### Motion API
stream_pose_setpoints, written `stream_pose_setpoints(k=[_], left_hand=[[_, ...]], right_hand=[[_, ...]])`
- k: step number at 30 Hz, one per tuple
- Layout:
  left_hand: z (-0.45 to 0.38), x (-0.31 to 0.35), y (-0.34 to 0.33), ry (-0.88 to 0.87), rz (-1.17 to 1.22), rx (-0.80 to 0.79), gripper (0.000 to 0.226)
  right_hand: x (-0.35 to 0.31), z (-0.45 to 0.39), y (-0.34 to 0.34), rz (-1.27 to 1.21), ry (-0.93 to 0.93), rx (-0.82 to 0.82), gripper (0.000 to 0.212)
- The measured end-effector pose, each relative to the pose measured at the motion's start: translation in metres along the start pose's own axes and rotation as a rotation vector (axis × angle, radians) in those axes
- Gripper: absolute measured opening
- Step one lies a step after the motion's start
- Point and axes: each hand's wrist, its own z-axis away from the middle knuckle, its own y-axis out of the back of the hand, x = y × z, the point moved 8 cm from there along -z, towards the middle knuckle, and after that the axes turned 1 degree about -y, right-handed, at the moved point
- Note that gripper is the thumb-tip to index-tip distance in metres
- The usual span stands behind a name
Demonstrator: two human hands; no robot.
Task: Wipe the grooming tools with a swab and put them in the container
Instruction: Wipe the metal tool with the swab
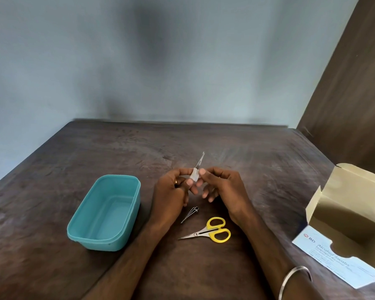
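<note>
We see the left hand and right hand close together above the table, both pinching one slim metal tool whose tip points up and away; the right fingers press a small white swab round its lower end. Just below the hands lie tweezers and yellow-handled scissors. The teal container stands to the left, nothing inside. An open swab box sits far right.
</note>
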Motion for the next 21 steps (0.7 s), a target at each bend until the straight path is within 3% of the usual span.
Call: stream_pose_setpoints(k=[8,16,21], left_hand=[[0.000,-0.001,-0.007,0.008,0.038,-0.081,0.022],[0.000,-0.005,0.000,0.117,0.228,-0.003,0.014],[0.000,-0.005,0.004,0.144,0.286,0.043,0.008]], right_hand=[[0.000,0.000,0.004,0.004,0.016,0.039,0.012],[0.003,-0.003,0.019,-0.169,-0.018,0.194,0.011],[0.001,-0.002,0.017,-0.080,0.024,0.170,0.014]])
